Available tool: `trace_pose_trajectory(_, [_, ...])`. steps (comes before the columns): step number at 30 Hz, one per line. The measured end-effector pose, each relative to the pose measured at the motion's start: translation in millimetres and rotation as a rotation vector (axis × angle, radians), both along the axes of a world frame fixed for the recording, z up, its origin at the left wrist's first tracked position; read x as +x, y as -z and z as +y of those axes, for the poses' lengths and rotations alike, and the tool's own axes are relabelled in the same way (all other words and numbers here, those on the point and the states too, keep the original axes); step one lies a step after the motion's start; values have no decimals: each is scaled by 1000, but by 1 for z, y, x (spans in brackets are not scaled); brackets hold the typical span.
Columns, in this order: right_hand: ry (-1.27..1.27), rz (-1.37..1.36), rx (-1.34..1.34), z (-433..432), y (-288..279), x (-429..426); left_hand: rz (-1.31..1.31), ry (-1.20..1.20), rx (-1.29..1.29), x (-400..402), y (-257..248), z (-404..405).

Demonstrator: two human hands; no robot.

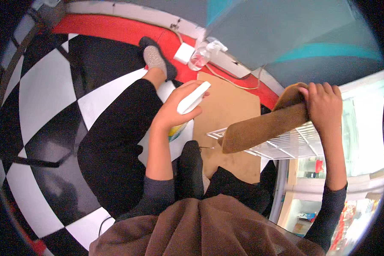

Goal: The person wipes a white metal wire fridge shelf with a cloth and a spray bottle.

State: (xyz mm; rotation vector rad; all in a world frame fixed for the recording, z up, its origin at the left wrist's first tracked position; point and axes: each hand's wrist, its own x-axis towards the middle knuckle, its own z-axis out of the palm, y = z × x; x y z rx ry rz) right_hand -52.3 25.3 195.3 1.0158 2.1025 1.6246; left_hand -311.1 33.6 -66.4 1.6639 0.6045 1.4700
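Observation:
My left hand (176, 105) is closed around a white object (193, 98), perhaps the head of a spray bottle; a yellow and green container part (178, 130) shows beneath the hand. My right hand (324, 102) grips a folded strip of brown cardboard or similar sheet (265, 128) at its bend, raised at the right. Behind that strip lies a white wire rack (288, 144), partly hidden by it. A flat brown cardboard sheet (230, 96) rests on the floor under the rack.
Near the wall stand a clear plastic bottle (198, 60) and a white box (184, 53) with a cable (233, 84). My foot in a black shoe (156, 59) is at the upper left, on the checkered floor (48, 92). Shelves with goods (305, 217) are at the right.

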Motion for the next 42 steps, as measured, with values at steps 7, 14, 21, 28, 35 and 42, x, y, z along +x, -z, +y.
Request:
trace_pose_trajectory(7, [-128, 104, -97, -2, 12, -4, -9, -11, -92, 0, -15, -13])
trace_pose_trajectory(14, [-301, 218, -76, -1, 16, 5, 81, 260, 191, 35, -78, -20])
trace_pose_trajectory(21, [-358, 539, -183, -31, -11, 7, 26, 370, 326, 88, -138, -24])
trace_pose_trajectory(28, [-392, 1196, -280, -32, -17, 44, 69, 215, 380, 125, -161, -33])
trace_pose_trajectory(35, [-387, 1183, -61, -36, -1, 45, 4, 161, 297, 154, -183, -34])
trace_pose_trajectory(42, [-444, 1127, 16, -18, 3, 53, -6, 146, 205, 151, -147, -22])
